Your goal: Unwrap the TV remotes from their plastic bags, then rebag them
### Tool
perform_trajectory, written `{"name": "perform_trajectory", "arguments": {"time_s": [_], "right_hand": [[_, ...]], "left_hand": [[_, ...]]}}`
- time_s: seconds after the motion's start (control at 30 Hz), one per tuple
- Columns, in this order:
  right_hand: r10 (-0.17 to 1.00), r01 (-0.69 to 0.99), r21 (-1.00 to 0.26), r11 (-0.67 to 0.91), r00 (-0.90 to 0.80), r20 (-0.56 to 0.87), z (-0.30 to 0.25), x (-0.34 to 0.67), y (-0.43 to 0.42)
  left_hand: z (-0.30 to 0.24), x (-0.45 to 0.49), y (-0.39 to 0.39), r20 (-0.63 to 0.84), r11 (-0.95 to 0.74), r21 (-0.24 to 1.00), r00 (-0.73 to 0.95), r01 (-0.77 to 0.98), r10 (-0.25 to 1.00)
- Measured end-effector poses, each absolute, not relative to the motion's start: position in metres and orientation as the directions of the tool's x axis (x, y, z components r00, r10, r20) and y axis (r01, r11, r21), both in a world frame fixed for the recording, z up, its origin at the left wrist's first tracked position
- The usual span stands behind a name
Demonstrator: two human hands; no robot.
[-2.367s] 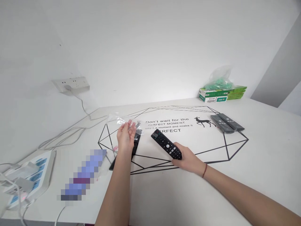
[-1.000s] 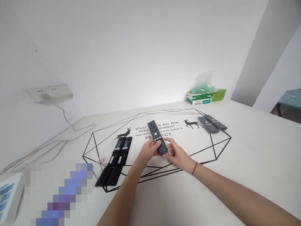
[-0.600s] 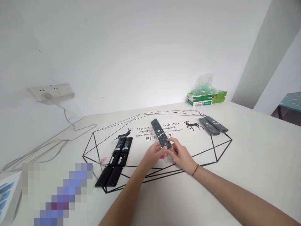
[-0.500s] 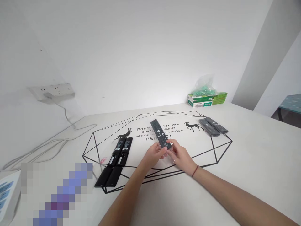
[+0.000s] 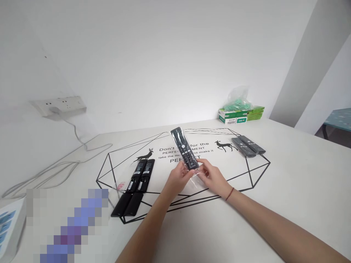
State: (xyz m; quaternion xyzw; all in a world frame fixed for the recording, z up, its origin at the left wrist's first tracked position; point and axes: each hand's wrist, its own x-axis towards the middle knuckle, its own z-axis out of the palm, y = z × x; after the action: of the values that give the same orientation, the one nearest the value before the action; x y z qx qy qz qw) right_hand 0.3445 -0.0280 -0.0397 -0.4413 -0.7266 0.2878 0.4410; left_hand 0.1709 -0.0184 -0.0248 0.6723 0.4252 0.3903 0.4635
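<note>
A black remote control (image 5: pixel 184 147) in a clear plastic sleeve is held up over the middle of the table, buttons facing me and its far end raised. My left hand (image 5: pixel 178 179) pinches its near end from the left. My right hand (image 5: pixel 215 179) closes on the near right corner, where the sleeve's loose end (image 5: pixel 197 181) hangs. Left of my hands, two more remote controls (image 5: pixel 144 173) lie face down with their battery compartments exposed. Their black covers (image 5: pixel 127 204) rest just below them. Farther right, two wrapped remote controls (image 5: pixel 248 146) lie side by side, buttons up.
Green and white boxes (image 5: pixel 233 116) with a plastic bag (image 5: pixel 238 98) on top stand at the back right. A white cable (image 5: pixel 75 133) runs from the wall socket (image 5: pixel 65 105) onto the table's left side. A white box (image 5: pixel 12 226) sits at the near left.
The remote control has risen a little, and its far end has moved up and left. The clear sleeve now shows more plainly around it. Both hands keep their hold.
</note>
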Motion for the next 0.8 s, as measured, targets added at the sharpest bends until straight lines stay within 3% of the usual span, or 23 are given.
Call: {"name": "perform_trajectory", "arguments": {"time_s": [0.17, 0.33, 0.57, 0.8], "right_hand": [[0.808, 0.310, -0.772, 0.555, -0.424, 0.410, -0.030, 0.350, -0.035], [0.792, 0.298, -0.746, 0.595, -0.376, 0.481, -0.025, 0.350, -0.039], [0.681, 0.457, -0.519, 0.722, -0.334, 0.652, -0.027, 0.354, -0.035], [0.599, 0.599, -0.324, 0.732, -0.339, 0.726, -0.024, 0.357, -0.038]], "left_hand": [[-0.009, 0.164, -0.021, 0.173, -0.264, 0.917, 0.297, 0.298, 0.939], [0.002, 0.164, -0.027, 0.200, -0.308, 0.839, 0.272, 0.449, 0.941], [0.011, 0.176, -0.042, 0.221, -0.373, 0.795, 0.343, 0.479, 0.913], [0.013, 0.172, -0.044, 0.202, -0.351, 0.731, 0.305, 0.585, 0.931]]}}
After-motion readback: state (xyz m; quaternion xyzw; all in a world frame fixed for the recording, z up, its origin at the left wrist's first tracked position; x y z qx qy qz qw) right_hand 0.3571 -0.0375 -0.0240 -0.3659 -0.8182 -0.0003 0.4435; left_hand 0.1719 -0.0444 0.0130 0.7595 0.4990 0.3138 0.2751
